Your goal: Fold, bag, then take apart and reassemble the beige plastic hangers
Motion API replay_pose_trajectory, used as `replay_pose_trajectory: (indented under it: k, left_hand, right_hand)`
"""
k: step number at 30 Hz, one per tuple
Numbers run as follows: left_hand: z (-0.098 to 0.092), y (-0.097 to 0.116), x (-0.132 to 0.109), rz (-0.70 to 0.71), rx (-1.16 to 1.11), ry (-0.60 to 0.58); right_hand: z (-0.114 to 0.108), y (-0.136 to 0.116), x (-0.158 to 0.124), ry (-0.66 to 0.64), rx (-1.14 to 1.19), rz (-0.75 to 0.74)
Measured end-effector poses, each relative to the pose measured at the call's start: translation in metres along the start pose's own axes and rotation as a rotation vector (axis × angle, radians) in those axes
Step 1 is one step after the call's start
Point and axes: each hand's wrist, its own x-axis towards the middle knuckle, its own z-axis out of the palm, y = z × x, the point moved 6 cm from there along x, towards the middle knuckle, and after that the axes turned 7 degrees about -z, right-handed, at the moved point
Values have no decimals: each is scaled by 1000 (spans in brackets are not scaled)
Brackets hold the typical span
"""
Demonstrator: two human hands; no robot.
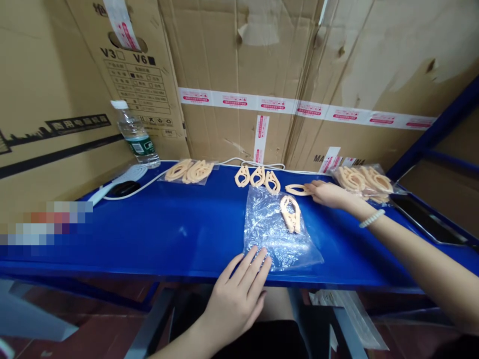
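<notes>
My right hand (327, 193), with a beaded bracelet at its wrist, reaches to the back of the blue table and has its fingers closed on the end of a beige folding hanger (295, 190). To the left of it, three more folded hangers (257, 176) lie side by side. A clear plastic bag (262, 219) is spread flat in front of them, with another folded hanger (291, 213) on its right part. My left hand (241, 289) is at the table's front edge, fingers stretched out, their tips on the bag's near edge.
Bagged hangers lie at the back left (189, 171) and in a second bag pile (362, 180) at the right. A water bottle (137, 137), a white hand fan (123, 179) and a cable stand left. A dark phone or tablet (428, 219) lies right. Cardboard (232, 60) walls the back.
</notes>
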Motion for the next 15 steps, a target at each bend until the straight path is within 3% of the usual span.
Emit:
replay_pose_trajectory:
  k: [4,7,11,15]
  left_hand:
    - [6,1,-4,-8,10,18]
    - [6,1,-4,-18,5,24]
    - [4,1,-4,-15,-1,24]
    - [3,1,-4,-21,-8,29]
  right_hand:
    - [-12,-13,-44,120,-8,47]
    - [-50,-38,-77,437,65,-15]
    - [-97,-94,-129,711,56,17]
    - [-103,-169,-175,745,65,-46]
